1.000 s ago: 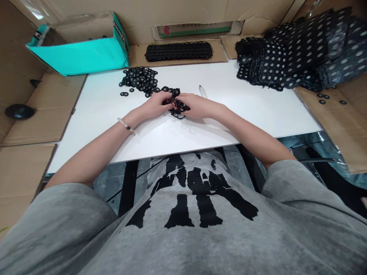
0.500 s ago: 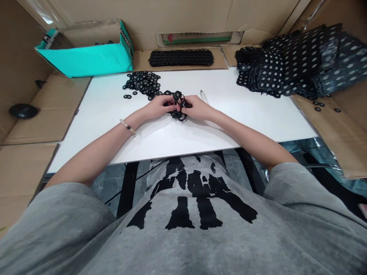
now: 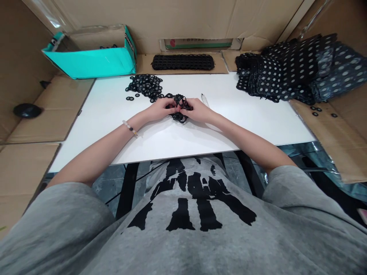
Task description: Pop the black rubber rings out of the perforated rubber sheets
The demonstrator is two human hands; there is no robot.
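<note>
Near the middle of the white tabletop, both hands grip a bunch of linked black rings. My left hand is closed on its left side, with thumb and fingertips pinched together. My right hand is closed on the right side, and its thumb meets the left fingertips at the centre. Parts of the bunch stick out above and below the fingers. Just beyond my left hand lies a pile of loose black rings with pale centres. A clear pen rests beyond my right hand.
A turquoise box stands at the back left. Behind the pile lies a flat black mesh bundle. Stacked black sheets with pale dots fill the back right. A black computer mouse sits on cardboard at left. Cardboard walls enclose the table.
The view has shifted slightly, so the scene sits a little lower. Both hands stay on the bunch of rings, with the fingertips now closer together.
</note>
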